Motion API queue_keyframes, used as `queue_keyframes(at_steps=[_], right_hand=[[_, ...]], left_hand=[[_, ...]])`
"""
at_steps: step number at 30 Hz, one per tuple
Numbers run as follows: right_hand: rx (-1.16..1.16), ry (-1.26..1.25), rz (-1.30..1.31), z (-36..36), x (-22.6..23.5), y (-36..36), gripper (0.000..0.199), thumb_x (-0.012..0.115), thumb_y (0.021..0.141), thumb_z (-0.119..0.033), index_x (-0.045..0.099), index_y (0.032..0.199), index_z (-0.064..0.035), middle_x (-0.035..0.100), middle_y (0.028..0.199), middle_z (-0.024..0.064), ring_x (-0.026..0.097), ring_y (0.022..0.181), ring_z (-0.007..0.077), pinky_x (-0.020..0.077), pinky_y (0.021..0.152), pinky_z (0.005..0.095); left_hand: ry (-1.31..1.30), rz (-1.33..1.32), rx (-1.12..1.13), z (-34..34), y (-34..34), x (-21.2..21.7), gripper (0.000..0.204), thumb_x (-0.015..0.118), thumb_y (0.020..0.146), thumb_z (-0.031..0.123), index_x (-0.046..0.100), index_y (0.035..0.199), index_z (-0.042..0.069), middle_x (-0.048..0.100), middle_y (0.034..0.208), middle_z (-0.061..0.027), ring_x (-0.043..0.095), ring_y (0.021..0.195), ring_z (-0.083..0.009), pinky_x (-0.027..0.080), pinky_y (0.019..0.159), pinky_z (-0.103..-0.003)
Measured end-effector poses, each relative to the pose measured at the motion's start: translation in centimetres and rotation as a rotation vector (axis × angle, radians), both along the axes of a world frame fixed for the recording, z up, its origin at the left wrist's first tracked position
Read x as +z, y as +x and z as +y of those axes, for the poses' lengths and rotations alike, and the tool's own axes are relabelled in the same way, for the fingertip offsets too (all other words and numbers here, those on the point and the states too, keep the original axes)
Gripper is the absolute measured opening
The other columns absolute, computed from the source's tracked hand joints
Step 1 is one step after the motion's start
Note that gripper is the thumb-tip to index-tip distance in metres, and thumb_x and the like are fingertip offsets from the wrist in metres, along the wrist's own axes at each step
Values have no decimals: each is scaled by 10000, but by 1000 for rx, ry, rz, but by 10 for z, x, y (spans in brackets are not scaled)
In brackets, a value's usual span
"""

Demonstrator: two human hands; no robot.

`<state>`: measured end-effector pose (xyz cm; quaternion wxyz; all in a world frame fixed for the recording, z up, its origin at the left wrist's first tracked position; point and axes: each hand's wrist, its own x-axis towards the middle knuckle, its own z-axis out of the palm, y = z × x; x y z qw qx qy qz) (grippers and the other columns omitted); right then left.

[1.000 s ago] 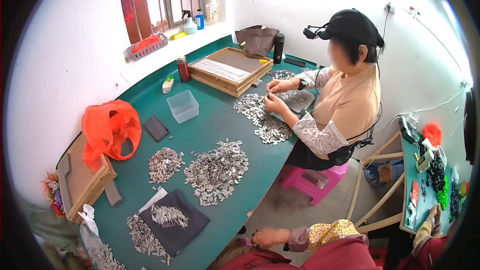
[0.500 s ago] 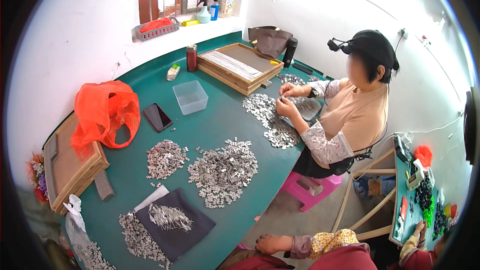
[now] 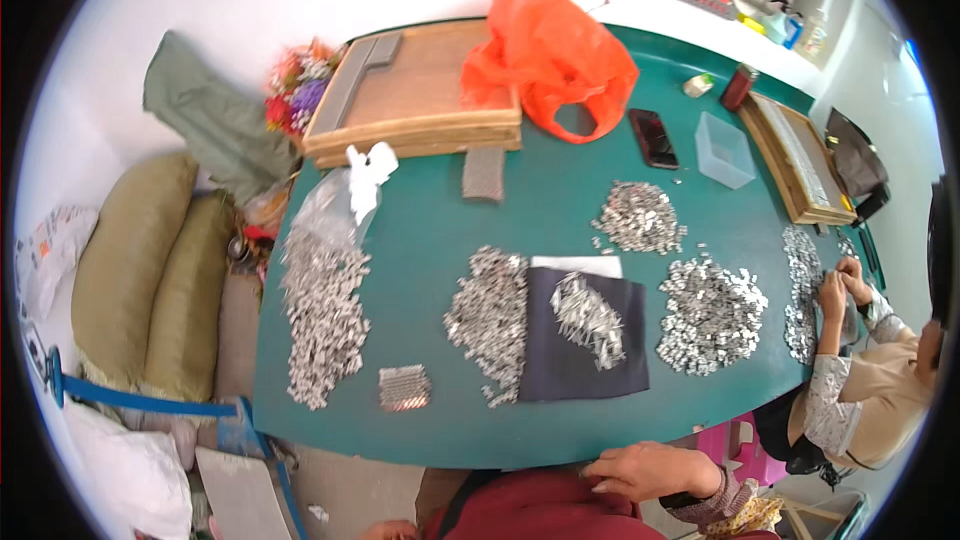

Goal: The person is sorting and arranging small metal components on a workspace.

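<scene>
My right hand (image 3: 640, 470) rests in front of my red top, by the table's near edge, fingers loosely apart and holding nothing. Only a small part of my left hand (image 3: 392, 530) shows at the lower rim; its fingers are mostly cut off. Nearest on the green table (image 3: 400, 440) lies a dark cloth (image 3: 555, 380) bearing a heap of thin silvery pins (image 3: 590, 320). Left of the cloth is a pile of small metal pieces (image 3: 485, 325), and to its right another metal pile (image 3: 710, 315). A block of neatly rowed metal pieces (image 3: 404, 388) sits near the front edge.
A co-worker (image 3: 880, 380) handles something small at the right end. Farther back are a wooden tray (image 3: 420, 130), an orange plastic bag (image 3: 560, 50), a phone (image 3: 653, 138) and a clear box (image 3: 725, 150). Stuffed sacks (image 3: 135, 260) stand on the left.
My view has swung left, bringing in the sacks, the left metal pile and the rowed block. My right hand still rests near the table edge. The co-worker now appears at the far right.
</scene>
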<state>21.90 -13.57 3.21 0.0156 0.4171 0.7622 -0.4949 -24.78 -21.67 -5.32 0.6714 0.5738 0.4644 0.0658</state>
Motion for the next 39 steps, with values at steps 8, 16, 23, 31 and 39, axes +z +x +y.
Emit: queue_keyframes(at_steps=[8, 16, 23, 31, 39], right_hand=[[-61, 341, 81, 40, 1, -52, 244, 662, 869, -108, 616, 1085, -4, 605, 896, 143, 624, 807, 332, 508, 692, 414], [-320, 348, 196, 40, -9, -80, 175, 667, 849, -21, 668, 1021, 6, 625, 865, 153, 625, 742, 362, 511, 653, 411], [-396, 307, 164, 38, -23, -81, 145, 672, 846, -18, 676, 991, -1, 650, 882, 154, 639, 746, 358, 516, 645, 389], [-459, 341, 202, 47, -36, -83, 84, 697, 817, -24, 693, 900, -29, 674, 812, 120, 644, 649, 305, 502, 581, 353], [-536, 396, 295, 46, -46, -72, 87, 707, 809, -41, 699, 896, -44, 669, 787, 108, 644, 641, 289, 502, 569, 350]], left_hand=[[156, -24, 222, 76, 82, 55, 88, 691, 847, 28, 693, 933, 8, 698, 808, -35, 633, 647, -110, 512, 622, -261], [-153, -592, 656, 123, 123, 42, 229, 656, 882, -33, 593, 1102, -23, 674, 921, -107, 670, 792, -158, 556, 710, -267], [-191, -640, 703, 134, 125, 35, 283, 630, 891, -66, 552, 1160, -18, 662, 1017, -141, 687, 894, -217, 577, 767, -321], [-186, -631, 703, 140, 130, 36, 266, 635, 891, -54, 572, 1148, -27, 671, 992, -148, 688, 862, -217, 575, 759, -318], [-114, -457, 705, 147, 145, 42, 206, 638, 862, -57, 656, 1066, -80, 672, 829, -148, 667, 706, -207, 545, 636, -301]])
